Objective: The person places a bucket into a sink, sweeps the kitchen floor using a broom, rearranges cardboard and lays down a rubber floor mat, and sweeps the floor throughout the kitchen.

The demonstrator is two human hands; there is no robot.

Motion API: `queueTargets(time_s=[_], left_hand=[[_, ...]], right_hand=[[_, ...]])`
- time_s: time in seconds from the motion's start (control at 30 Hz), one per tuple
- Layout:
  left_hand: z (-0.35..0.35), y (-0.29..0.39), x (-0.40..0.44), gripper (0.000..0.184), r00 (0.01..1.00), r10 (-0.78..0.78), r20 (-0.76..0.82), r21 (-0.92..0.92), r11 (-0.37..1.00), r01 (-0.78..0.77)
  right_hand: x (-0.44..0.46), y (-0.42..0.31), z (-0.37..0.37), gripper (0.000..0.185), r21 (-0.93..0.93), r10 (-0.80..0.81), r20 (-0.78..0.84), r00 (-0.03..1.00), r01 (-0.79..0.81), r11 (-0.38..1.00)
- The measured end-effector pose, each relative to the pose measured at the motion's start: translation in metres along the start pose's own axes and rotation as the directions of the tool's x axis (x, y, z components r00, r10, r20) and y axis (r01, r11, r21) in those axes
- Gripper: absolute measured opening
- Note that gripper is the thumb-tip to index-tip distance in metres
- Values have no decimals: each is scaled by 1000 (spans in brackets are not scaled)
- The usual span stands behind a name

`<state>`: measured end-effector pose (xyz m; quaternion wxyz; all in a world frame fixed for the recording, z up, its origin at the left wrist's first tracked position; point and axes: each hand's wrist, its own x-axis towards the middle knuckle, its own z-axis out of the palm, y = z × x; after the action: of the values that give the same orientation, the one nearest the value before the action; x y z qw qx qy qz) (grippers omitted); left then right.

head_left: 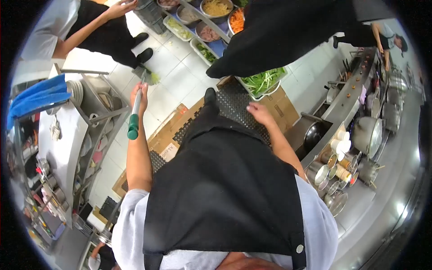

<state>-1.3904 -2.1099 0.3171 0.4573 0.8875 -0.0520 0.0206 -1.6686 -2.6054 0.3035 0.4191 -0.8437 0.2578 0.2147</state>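
My left hand is wrapped around a metal pole with a green end. The green end points back toward me, and the pole runs forward toward the tiled floor. A green tuft shows by its far end; whether it belongs to the pole I cannot tell. My right hand hangs out to the right with its fingers loosely apart and nothing in them. Nearest to it is a white basket of leafy green vegetables, a little ahead and apart from the hand.
Flattened cardboard and black rubber mats cover the floor around my feet. A steel shelf with plates stands left. At right runs a stove counter with pots. Ahead are food bowls and a co-worker in a black apron.
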Motion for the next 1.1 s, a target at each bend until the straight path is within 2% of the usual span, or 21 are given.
queueTargets(time_s=[0.03, 0.07, 0.13, 0.17, 0.3, 0.4, 0.43, 0.47, 0.5, 0.53, 0.57, 0.6, 0.67, 0.73, 0.8, 0.83, 0.87, 0.93, 1.0, 1.03, 1.1], left_hand=[[4, -11, 2, 27, 996, 89, 18, -8, 996, -89], [6, -10, 1, 27, 996, 85, 14, 0, 996, -85], [12, 2, -2, 27, 1000, -17, 11, 4, 1000, 17], [11, 7, -6, 26, 1000, 1, 26, 33, 999, -2], [9, -2, -9, 27, 997, -11, 81, 92, 996, 3], [2, -9, -13, 29, 995, 19, 97, 46, 999, -23], [2, -15, -15, 31, 993, 111, 48, 27, 993, -112], [-2, -19, -19, 31, 993, 109, 49, 24, 994, -110], [-7, -20, -20, 32, 995, 74, 67, 30, 997, -76], [-12, -20, -20, 33, 996, 39, 85, 35, 999, -42], [-17, -12, -23, 33, 996, 43, 84, 28, 999, -46], [-23, -1, -29, 32, 994, -41, 97, 37, 999, 37], [-26, -1, -33, 31, 985, -138, 107, 38, 990, 135], [-24, -26, -31, 27, 990, 130, 59, 76, 988, -134], [-30, -25, -32, 24, 993, 102, 55, 87, 990, -106], [-34, -21, -30, 24, 996, 64, 64, 63, 996, -68], [-38, -11, -23, 23, 997, 30, 67, 38, 999, -33], [-48, -4, -27, 23, 997, -14, 81, 21, 1000, 12], [-53, -10, -26, 24, 996, -7, 86, -36, 999, 10], [-54, -13, -25, 23, 990, -69, 121, 13, 998, 68], [-58, -8, -16, 23, 993, -38, 115, 39, 999, 34]], right_hand=[[-3, -11, -1, 55, 185, 41, -1, 999, -41, 982], [-1, -9, 0, 55, 186, 37, 8, 999, -38, 982], [-4, -7, -6, 52, 317, 132, -91, 987, -97, 943], [-5, 22, -2, 53, 167, 69, -141, 988, -44, 985], [-52, 75, 16, 52, 98, 51, -59, 997, -45, 994], [-101, 93, 32, 51, 7, 174, 3, 985, -174, 985], [-118, 86, 33, 50, 45, 285, 52, 957, -287, 957], [-133, 80, 35, 49, 79, 386, 100, 917, -394, 916], [-144, 97, 51, 48, -6, 240, -17, 971, -240, 971], [-151, 106, 65, 48, -7, 240, -22, 970, -241, 971], [-155, 111, 76, 45, 54, 289, 67, 955, -292, 955], [-157, 104, 79, 43, 106, 327, 159, 931, -346, 932], [-156, 79, 81, 42, 21, 281, 157, 947, -287, 958], [-136, 52, 83, 41, -64, 222, 168, 961, -214, 975], [-111, 45, 95, 34, 47, 393, 273, 878, -420, 906], [-89, 46, 99, 34, 124, 388, 350, 853, -453, 883], [-69, 31, 103, 34, 118, 381, 353, 854, -445, 888], [-54, -6, 108, 36, 232, 319, 73, 945, -327, 916], [-38, -12, 117, 38, 224, 265, 113, 958, -284, 932], [-24, -14, 120, 39, 217, 207, 144, 968, -235, 947], [-24, -55, 113, 39, 222, 213, 212, 954, -260, 940]])
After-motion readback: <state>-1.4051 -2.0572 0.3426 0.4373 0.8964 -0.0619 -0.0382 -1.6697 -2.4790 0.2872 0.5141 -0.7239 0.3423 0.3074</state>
